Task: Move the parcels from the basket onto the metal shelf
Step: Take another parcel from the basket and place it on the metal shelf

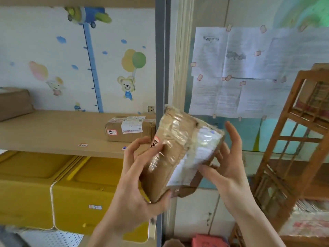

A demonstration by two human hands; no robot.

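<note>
Head view showed you mid-carry, left hand (131, 184) gripping the tape-wrapped brown cardboard parcel (179, 152), right hand (229, 163) open-fingered beneath it; next, set it on the tan shelf board (53, 132).

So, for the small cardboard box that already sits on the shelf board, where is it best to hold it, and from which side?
Probably by its two short ends, coming from the open front of the shelf. The cardboard box lies flat with its long side toward the front edge, the board on its left is bare, and the grey upright post stands close on its right, so approach slightly from the left.
</note>
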